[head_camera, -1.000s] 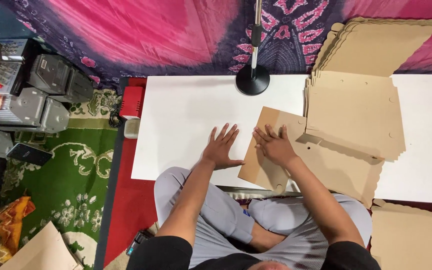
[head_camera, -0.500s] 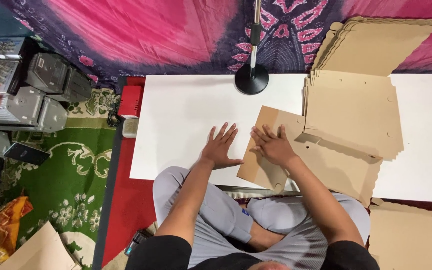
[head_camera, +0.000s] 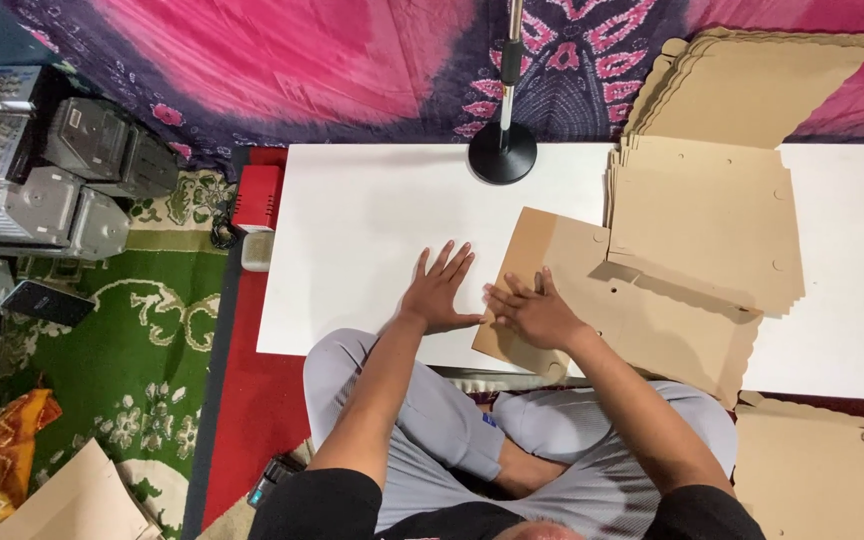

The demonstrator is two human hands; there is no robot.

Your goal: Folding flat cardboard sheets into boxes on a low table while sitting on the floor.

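Two hands rest side by side near the front edge of the white surface (head_camera: 372,220): the left hand (head_camera: 438,297) lies flat on it with fingers spread, and the right hand (head_camera: 534,312) presses, fingers spread, on the near corner of a flat cardboard sheet (head_camera: 642,320). That sheet lies partly under a stack of cardboard sheets (head_camera: 702,220) near a black lamp base (head_camera: 502,153).

I see my left hand (head_camera: 439,292) flat, fingers spread toward one o'clock; my right hand (head_camera: 532,312) lies flat just beside it, fingers toward ten.
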